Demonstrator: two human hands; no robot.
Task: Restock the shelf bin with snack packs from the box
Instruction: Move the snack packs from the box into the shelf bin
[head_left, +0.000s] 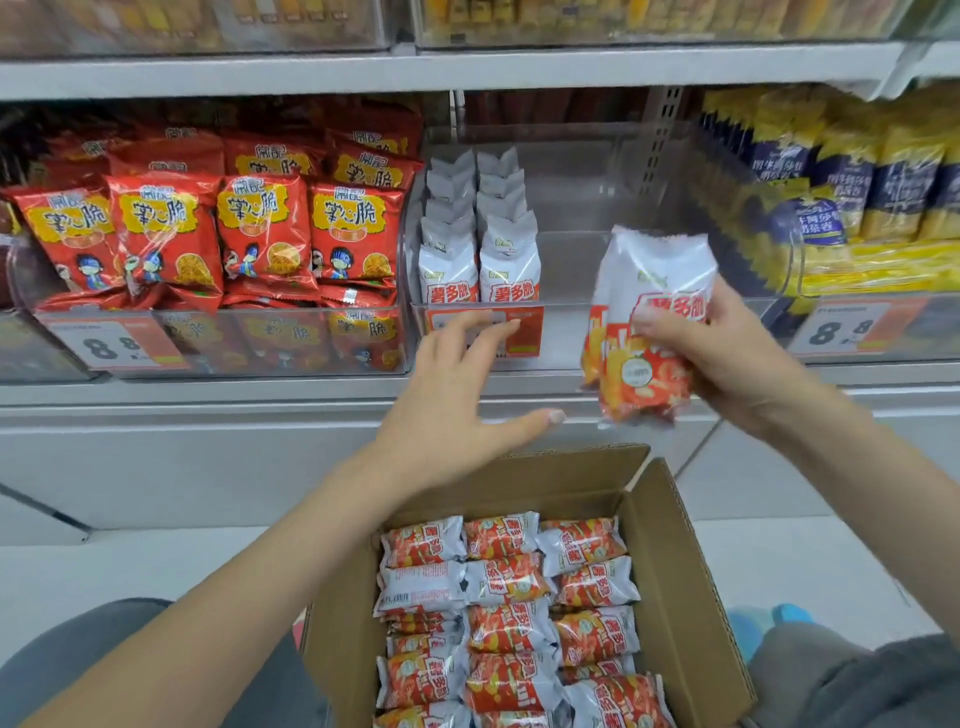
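A clear shelf bin (582, 322) holds two rows of white-and-red snack packs (478, 244) on its left side; its right side is bare. My right hand (722, 353) grips a bunch of the same snack packs (649, 322) upright in front of the bin's right half. My left hand (457, 395) hovers with fingers spread and holds nothing, just in front of the bin's price label (524, 330). Below, an open cardboard box (680, 587) on the floor is full of several snack packs (509, 608) lying flat.
A bin of red noodle-snack bags (208, 234) stands to the left, and yellow-and-blue packs (852, 182) fill the bin on the right. A shelf board (467, 67) runs overhead. My knees flank the box on the pale floor.
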